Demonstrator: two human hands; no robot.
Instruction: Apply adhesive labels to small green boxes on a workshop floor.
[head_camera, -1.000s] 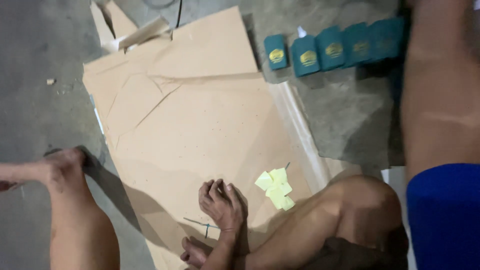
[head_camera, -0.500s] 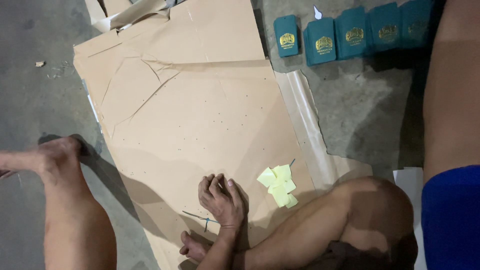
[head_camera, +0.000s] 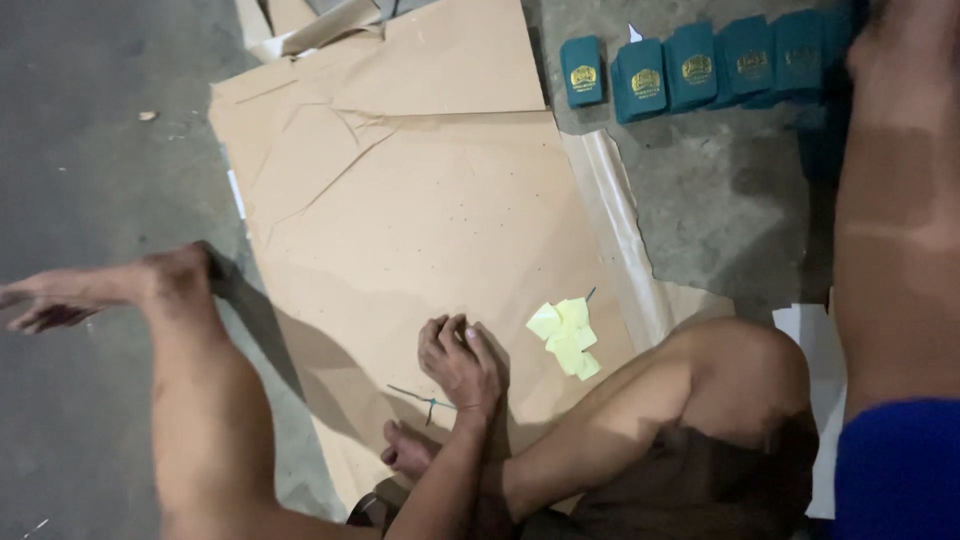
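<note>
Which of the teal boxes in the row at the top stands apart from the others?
The leftmost teal box: a strip of bare floor separates it from the rest of the row, which sit pressed together and overlapping.

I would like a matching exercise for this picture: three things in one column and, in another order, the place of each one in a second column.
Things:
1. yellow paper pieces
2. teal booklets
3. brown paper sheet

Places:
A. in a row on the grey floor, upper right
B. spread flat across the middle of the floor
C. on the brown paper, beside a bent knee

Pairs: 1-C, 2-A, 3-B
</note>
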